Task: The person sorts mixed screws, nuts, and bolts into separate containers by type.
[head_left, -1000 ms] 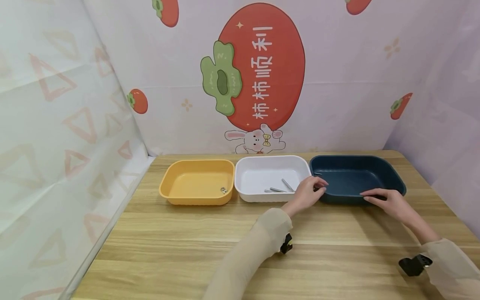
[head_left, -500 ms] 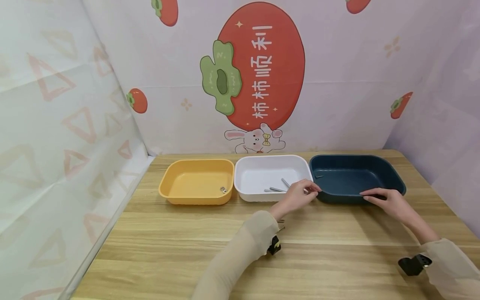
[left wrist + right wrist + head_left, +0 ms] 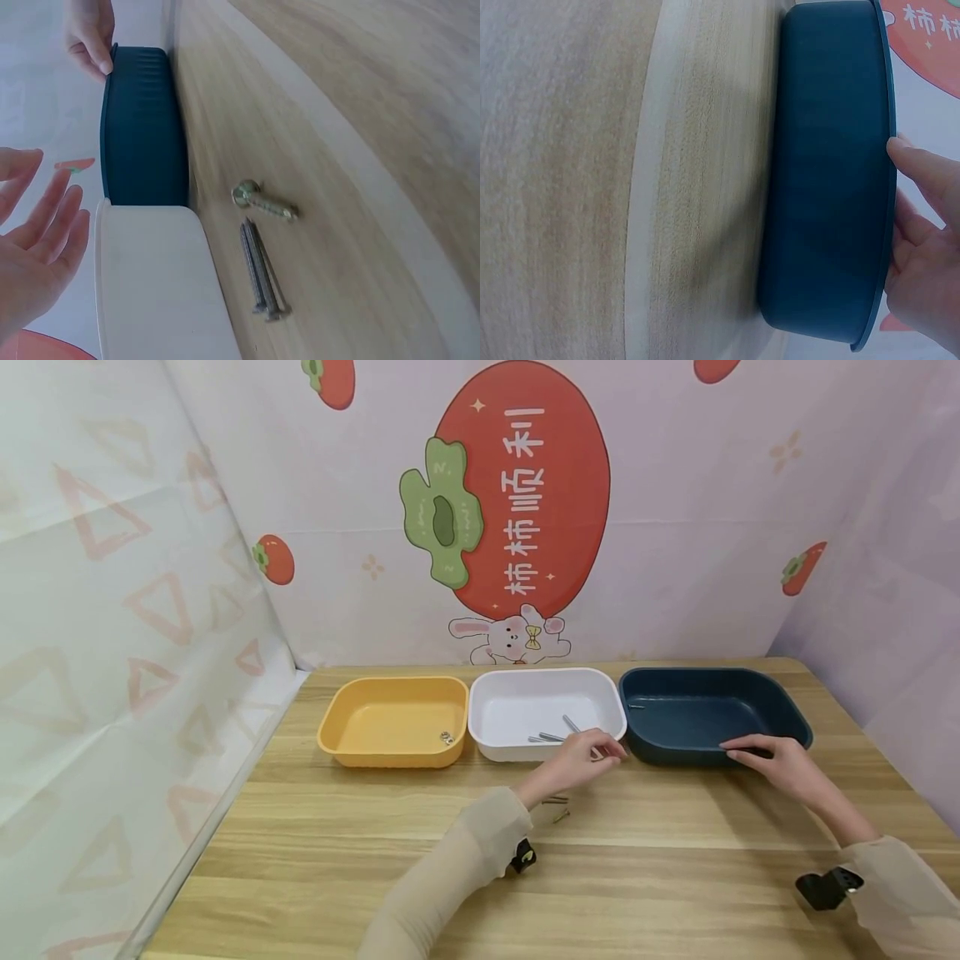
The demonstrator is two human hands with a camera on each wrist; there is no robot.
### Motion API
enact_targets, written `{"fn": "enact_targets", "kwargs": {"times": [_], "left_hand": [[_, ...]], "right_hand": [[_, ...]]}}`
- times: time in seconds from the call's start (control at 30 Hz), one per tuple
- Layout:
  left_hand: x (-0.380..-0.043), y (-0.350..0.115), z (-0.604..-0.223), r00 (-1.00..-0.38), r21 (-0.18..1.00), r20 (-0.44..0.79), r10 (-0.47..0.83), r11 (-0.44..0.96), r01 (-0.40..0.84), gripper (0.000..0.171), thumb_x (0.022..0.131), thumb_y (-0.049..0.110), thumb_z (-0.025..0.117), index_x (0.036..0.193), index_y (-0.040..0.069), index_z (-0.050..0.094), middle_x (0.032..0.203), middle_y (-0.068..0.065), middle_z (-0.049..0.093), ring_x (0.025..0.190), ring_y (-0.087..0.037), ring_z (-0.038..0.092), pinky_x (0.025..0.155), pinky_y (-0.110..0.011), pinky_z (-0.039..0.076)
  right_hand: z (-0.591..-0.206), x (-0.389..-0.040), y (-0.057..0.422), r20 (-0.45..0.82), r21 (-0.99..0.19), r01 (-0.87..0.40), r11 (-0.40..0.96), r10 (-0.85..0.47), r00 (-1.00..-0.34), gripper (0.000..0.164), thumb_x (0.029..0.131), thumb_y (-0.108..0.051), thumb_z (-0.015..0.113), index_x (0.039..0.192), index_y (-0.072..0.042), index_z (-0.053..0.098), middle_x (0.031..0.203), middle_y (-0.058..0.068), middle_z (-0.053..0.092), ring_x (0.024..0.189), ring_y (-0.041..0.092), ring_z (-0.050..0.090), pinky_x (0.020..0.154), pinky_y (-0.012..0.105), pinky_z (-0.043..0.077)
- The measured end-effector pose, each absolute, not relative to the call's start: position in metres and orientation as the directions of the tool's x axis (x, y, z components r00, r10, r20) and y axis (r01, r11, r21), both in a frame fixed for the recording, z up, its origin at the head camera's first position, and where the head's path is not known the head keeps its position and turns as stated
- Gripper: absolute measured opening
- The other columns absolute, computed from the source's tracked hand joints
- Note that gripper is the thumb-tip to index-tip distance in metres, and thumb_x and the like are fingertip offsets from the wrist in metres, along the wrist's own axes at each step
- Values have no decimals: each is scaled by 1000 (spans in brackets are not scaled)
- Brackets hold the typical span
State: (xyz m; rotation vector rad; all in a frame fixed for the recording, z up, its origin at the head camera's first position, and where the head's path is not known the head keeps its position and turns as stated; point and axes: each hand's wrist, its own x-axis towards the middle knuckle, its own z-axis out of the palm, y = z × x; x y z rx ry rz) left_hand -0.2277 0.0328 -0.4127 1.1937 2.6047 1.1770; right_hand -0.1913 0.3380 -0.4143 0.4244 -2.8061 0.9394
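Note:
My left hand (image 3: pixel 572 763) hovers in front of the white bin's right corner, fingers loosely bent with nothing between them. Beneath its wrist on the table lie two nails (image 3: pixel 259 271) side by side and a short brassy screw (image 3: pixel 262 200). At the right, my right hand (image 3: pixel 782 766) pinches the front rim of the dark blue bin (image 3: pixel 697 758), thumb outside and fingers inside. One small nail-like piece (image 3: pixel 636 707) rests at the left end inside that bin. The white bin (image 3: pixel 517 752) contains several grey metal rods (image 3: pixel 551 737), partly hidden behind my left hand.
A yellow bin (image 3: pixel 397 761) stands left of the white one, with a few small metal nuts (image 3: pixel 447 738) in its front right corner. The three bins form a row along the back of the wooden table (image 3: pixel 337 852), before a printed cloth backdrop (image 3: pixel 660 568).
My left hand has withdrawn from the dark blue bin's left edge, moving left and toward me, which uncovers the nails and screw on the table. The right hand stays on the rim.

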Motion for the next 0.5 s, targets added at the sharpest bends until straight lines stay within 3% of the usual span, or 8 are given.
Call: {"fn": "enact_targets", "kwargs": {"times": [0.5], "left_hand": [[-224, 0, -418, -668, 604, 181, 722, 454, 655, 12, 85, 10, 57, 95, 6, 64, 90, -2, 61, 82, -5, 54, 78, -17, 43]], "right_hand": [[-415, -192, 338, 253, -568, -332, 754, -224, -941, 20, 86, -13, 58, 98, 2, 64, 97, 23, 60, 80, -22, 37, 60, 10, 37]]}}
